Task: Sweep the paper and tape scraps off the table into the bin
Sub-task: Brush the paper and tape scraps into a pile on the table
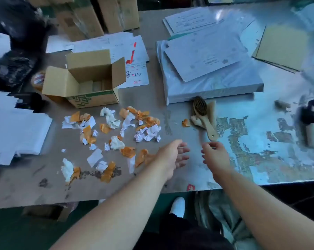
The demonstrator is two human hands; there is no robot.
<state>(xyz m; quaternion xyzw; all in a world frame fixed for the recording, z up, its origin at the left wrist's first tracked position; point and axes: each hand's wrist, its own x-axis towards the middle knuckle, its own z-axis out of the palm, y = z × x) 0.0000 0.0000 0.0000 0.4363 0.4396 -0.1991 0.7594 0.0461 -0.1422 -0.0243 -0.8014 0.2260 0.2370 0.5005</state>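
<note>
Crumpled white paper and orange-brown tape scraps (114,134) lie scattered over the worn table (170,181), left of centre. A small wooden hand brush (203,116) lies beyond my hands, bristles toward the far side, with one orange scrap (185,123) beside it. My left hand (174,156) hovers at the right edge of the scraps, fingers apart and empty. My right hand (215,156) is just below the brush handle, fingers loosely curled, holding nothing. No bin is clearly visible.
An open cardboard box (85,82) stands behind the scraps, a tape roll (38,80) to its left. A wrapped paper stack (212,76) lies behind the brush. Loose sheets (17,134) cover the left side. A dark object (313,121) sits at the right edge.
</note>
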